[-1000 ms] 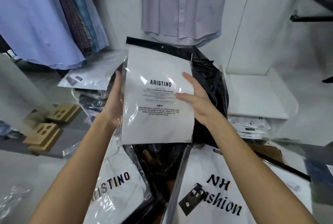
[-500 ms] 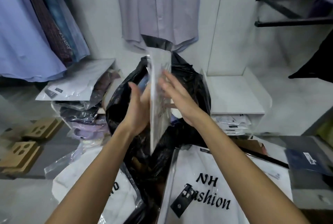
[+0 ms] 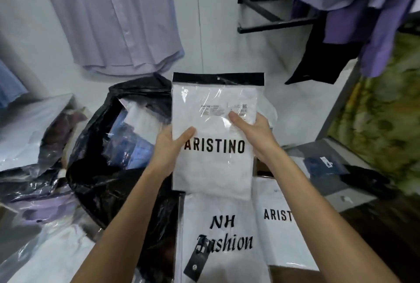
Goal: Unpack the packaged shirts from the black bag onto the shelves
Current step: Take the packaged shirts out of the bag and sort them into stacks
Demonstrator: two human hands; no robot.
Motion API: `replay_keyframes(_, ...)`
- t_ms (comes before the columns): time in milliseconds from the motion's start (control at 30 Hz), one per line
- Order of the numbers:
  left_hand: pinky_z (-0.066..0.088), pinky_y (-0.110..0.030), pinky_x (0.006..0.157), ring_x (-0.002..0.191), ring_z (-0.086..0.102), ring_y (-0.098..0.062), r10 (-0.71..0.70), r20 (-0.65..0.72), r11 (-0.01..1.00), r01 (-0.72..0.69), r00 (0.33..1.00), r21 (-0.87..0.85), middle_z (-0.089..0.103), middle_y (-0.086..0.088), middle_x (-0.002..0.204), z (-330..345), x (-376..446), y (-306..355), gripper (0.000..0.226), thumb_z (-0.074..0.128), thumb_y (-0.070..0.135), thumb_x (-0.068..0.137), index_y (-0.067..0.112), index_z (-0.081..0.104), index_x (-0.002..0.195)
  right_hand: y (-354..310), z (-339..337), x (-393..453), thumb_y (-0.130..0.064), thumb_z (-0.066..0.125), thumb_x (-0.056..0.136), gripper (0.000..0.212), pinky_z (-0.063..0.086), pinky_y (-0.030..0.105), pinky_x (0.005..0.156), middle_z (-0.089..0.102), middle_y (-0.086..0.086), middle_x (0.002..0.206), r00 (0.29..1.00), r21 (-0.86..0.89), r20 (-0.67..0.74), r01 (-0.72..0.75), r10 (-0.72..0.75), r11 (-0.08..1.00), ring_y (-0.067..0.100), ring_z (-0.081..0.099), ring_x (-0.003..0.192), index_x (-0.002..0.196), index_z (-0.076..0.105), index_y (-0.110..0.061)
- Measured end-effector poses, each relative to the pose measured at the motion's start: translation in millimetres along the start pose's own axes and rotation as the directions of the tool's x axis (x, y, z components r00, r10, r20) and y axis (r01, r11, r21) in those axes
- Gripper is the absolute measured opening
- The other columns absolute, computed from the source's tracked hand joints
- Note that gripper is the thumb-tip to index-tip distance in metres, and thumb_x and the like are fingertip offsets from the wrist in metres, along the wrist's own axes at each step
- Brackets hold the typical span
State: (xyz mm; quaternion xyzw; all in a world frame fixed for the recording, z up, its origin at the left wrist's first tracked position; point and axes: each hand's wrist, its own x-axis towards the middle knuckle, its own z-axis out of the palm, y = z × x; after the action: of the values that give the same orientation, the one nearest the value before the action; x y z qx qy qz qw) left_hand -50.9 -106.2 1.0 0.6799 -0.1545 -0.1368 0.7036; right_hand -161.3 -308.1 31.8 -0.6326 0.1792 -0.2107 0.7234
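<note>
I hold a packaged white shirt (image 3: 216, 169) upright in front of me, its clear bag printed ARISTINO with a black top strip. My left hand (image 3: 169, 148) grips its left edge, thumb on the front. My right hand (image 3: 254, 132) grips the right edge, thumb over the label. The open black bag (image 3: 109, 180) lies to the left, with several packaged blue and white shirts (image 3: 131, 144) inside.
Below lie a white NH Fashion pack (image 3: 222, 237) and another ARISTINO pack (image 3: 279, 232). Wrapped dark and purple shirts (image 3: 41, 191) pile at the left. A lilac shirt (image 3: 118, 21) hangs on the wall; a black wall bracket (image 3: 268, 14) and hanging garments (image 3: 354, 21) are at the right.
The pack has been turned around from its small-print back, through edge-on, to its front face with the large logo. My view has swung to the right.
</note>
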Motion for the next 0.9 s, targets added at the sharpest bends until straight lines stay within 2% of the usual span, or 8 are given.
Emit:
replay_keyframes(133, 0.063, -0.041, 0.082, 0.098, 0.076, -0.027, -0.11, 0.072, 0.976, 0.121, 0.991, -0.181, 0.078, -0.009, 0.11, 69.1, -4.0, -28.6, 0.025, 0.073, 0.014, 0.094, 0.011, 0.07, 0.118, 23.8, -73.6, -11.6, -0.019, 0.091, 0.075, 0.06, 0.06, 0.036, 0.09, 0.077, 0.0, 0.114, 0.996, -0.146, -0.018, -0.09, 0.088, 0.985, 0.018, 0.074, 0.105, 0.127, 0.061, -0.017)
replay_keyframes(233, 0.063, -0.037, 0.078, 0.1, 0.075, -0.024, -0.208, 0.136, 0.956, 0.231, 0.969, -0.182, 0.076, -0.008, 0.115, 116.5, -10.3, -57.9, 0.032, 0.075, 0.016, 0.094, 0.012, 0.065, 0.123, 55.4, -122.2, -28.9, -0.022, 0.09, 0.078, 0.056, 0.058, 0.032, 0.093, 0.075, -0.009, 0.118, 0.987, -0.186, -0.129, -0.116, 0.093, 0.976, 0.01, 0.071, 0.11, 0.126, 0.061, -0.029)
replay_keyframes(400, 0.059, -0.027, 0.068, 0.099, 0.07, -0.019, -0.389, 0.236, 0.921, 0.378, 0.89, 0.092, 0.068, -0.007, 0.122, 172.2, -28.5, -117.9, 0.053, 0.076, -0.001, 0.086, 0.018, 0.047, 0.128, 131.1, -189.6, -60.2, -0.01, 0.081, 0.086, 0.04, 0.063, 0.034, 0.084, 0.077, -0.002, 0.114, 0.911, -0.172, -0.346, -0.298, 0.226, 0.939, 0.017, 0.075, 0.1, 0.124, 0.068, -0.018)
replay_keyframes(533, 0.057, -0.038, 0.096, 0.122, 0.058, -0.022, -0.487, 0.373, 0.849, 0.328, 0.79, 0.414, 0.056, -0.003, 0.142, 194.5, -46.1, -170.2, 0.094, 0.067, -0.01, 0.086, 0.029, 0.019, 0.157, 190.3, -220.6, -85.3, -0.009, 0.083, 0.083, 0.033, 0.061, 0.029, 0.081, 0.076, 0.002, 0.115, 0.839, -0.256, -0.417, -0.478, 0.35, 0.84, 0.013, 0.074, 0.094, 0.108, 0.073, -0.027)
replay_keyframes(600, 0.056, -0.033, 0.094, 0.131, 0.052, -0.028, -0.552, 0.382, 0.752, 0.244, 0.741, 0.612, 0.043, -0.007, 0.154, 200.9, -51.4, -185.2, 0.099, 0.055, -0.01, 0.089, 0.03, 0.004, 0.164, 208.5, -226.1, -92.0, -0.006, 0.085, 0.08, 0.034, 0.061, 0.033, 0.085, 0.077, 0.0, 0.11, 0.799, -0.28, -0.434, -0.559, 0.416, 0.78, 0.014, 0.073, 0.093, 0.099, 0.072, -0.031)
replay_keyframes(733, 0.04, -0.035, 0.115, 0.144, 0.037, -0.035, -0.58, 0.404, 0.603, 0.04, 0.708, 0.797, 0.039, -0.019, 0.156, 212.2, -52.7, -190.7, 0.076, 0.046, -0.005, 0.093, 0.015, 0.021, 0.162, 230.4, -232.0, -88.0, -0.028, 0.088, 0.067, 0.046, 0.059, 0.04, 0.093, 0.073, 0.0, 0.112, 0.75, -0.406, -0.489, -0.647, 0.445, 0.645, 0.022, 0.069, 0.104, 0.109, 0.069, -0.024)
replay_keyframes(833, 0.044, -0.031, 0.111, 0.136, 0.049, -0.029, -0.589, 0.418, 0.629, 0.068, 0.692, 0.774, 0.05, -0.013, 0.15, 208.1, -44.7, -181.0, 0.069, 0.051, -0.005, 0.093, 0.012, 0.033, 0.158, 215.0, -221.0, -67.6, -0.033, 0.083, 0.069, 0.075, 0.044, 0.043, 0.105, 0.051, 0.012, 0.129, 0.766, -0.644, -0.542, -0.643, 0.346, 0.414, 0.036, 0.049, 0.122, 0.135, 0.05, -0.021)
replay_keyframes(900, 0.046, -0.026, 0.107, 0.132, 0.055, -0.025, -0.55, 0.408, 0.658, 0.078, 0.728, 0.749, 0.055, -0.009, 0.147, 197.4, -31.7, -170.9, 0.064, 0.056, -0.002, 0.092, 0.013, 0.043, 0.154, 198.1, -203.2, -48.7, -0.03, 0.08, 0.075, 0.081, 0.037, 0.044, 0.111, 0.044, 0.013, 0.14, 0.819, -0.734, -0.505, -0.573, 0.271, 0.365, 0.038, 0.042, 0.129, 0.147, 0.043, -0.023)
